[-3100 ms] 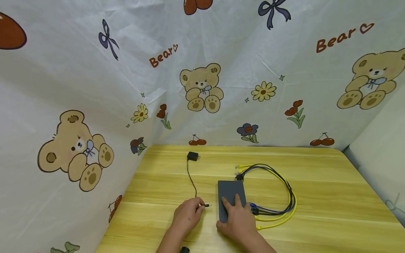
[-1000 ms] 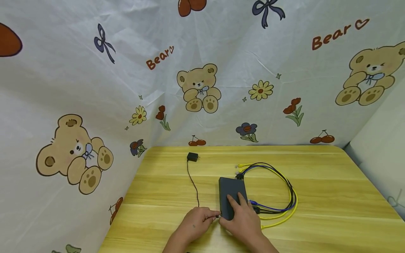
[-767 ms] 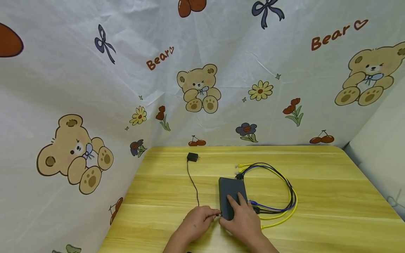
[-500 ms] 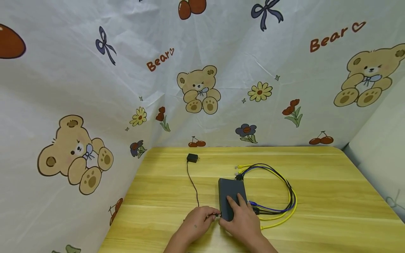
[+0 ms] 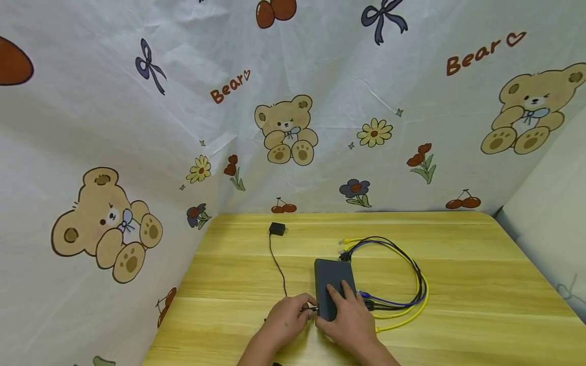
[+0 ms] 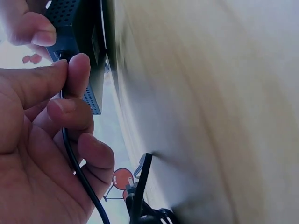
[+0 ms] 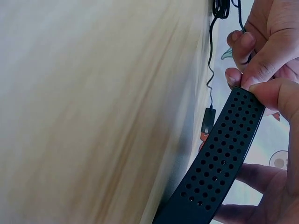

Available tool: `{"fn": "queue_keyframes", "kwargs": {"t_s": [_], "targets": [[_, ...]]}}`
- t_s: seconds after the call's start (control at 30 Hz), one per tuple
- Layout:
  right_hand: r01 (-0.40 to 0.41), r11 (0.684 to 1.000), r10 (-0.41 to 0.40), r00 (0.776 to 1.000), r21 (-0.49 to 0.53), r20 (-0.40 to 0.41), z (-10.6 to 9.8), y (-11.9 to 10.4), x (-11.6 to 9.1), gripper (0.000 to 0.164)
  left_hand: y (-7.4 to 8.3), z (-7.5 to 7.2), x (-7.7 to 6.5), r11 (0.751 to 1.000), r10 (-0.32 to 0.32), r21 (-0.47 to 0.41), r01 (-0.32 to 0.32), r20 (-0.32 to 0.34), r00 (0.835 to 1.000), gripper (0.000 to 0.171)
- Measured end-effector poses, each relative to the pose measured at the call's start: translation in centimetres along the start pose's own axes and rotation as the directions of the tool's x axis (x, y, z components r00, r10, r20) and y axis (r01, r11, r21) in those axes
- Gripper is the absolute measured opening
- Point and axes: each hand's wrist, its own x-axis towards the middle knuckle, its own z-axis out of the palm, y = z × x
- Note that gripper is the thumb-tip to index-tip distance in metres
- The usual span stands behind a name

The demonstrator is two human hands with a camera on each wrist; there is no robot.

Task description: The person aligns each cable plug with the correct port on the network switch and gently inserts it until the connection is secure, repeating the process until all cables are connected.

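Observation:
A dark grey network switch (image 5: 327,274) with perforated ends lies on the table, its left side showing in the head view. My left hand (image 5: 285,317) pinches a thin black power cord (image 6: 74,163) by its plug, between thumb and index finger. The plug's tip is at the switch's left side near the front corner; how deep it sits is hidden by the fingertips. My right hand (image 5: 350,317) holds the switch, fingers spread over the top and thumb at the near corner, seen also beside the perforated end (image 7: 219,154) in the right wrist view.
The cord runs back to a black power adapter (image 5: 276,229) behind. Looped yellow, black and blue network cables (image 5: 389,302) lie right of the switch, with connectors near its right edge. A black cord coil (image 7: 221,8) shows in the right wrist view. Bear-print cloth (image 5: 320,61) hangs behind.
The left hand has brought the plug rightward and nearer, from apart to the switch's side. The switch's left side shows more now. Over the last second, only the left fingers shift slightly.

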Motion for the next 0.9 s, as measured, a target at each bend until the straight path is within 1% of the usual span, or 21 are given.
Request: {"fn": "queue_keyframes", "kwargs": {"t_s": [0.13,0.4,0.57,0.73,0.8,0.9], "targets": [[-0.001,1.0,0.001,1.0,-0.006,0.008,0.0,0.0,0.0,0.077,0.0,-0.2,0.2,0.999,0.004,0.032,-0.004,-0.003,1.0,0.012],[-0.005,1.0,0.006,1.0,-0.012,0.028,0.0,-0.2,-0.1,0.077,0.2,-0.8,0.5,0.999,0.006,0.052,-0.008,0.033,0.999,0.011],[0.002,1.0,-0.002,0.999,-0.014,0.036,0.0,-0.3,-0.2,0.078,-0.1,-0.6,0.6,0.999,-0.002,0.045,-0.001,0.051,0.999,0.011],[0.012,1.0,-0.011,1.0,-0.023,0.019,0.2,-0.1,-0.1,0.083,-0.4,-0.4,0.9,1.0,0.012,0.027,-0.014,0.07,0.998,0.01],[0.014,1.0,-0.014,1.0,-0.024,0.013,0.2,-0.1,0.0,0.084,-0.4,-0.4,0.9,0.999,0.014,0.035,-0.017,0.074,0.997,0.01],[0.013,1.0,-0.013,1.0,-0.021,0.018,0.2,0.0,0.0,0.087,-0.3,-0.4,1.1,0.997,0.021,0.073,-0.027,0.075,0.997,0.009]]}}
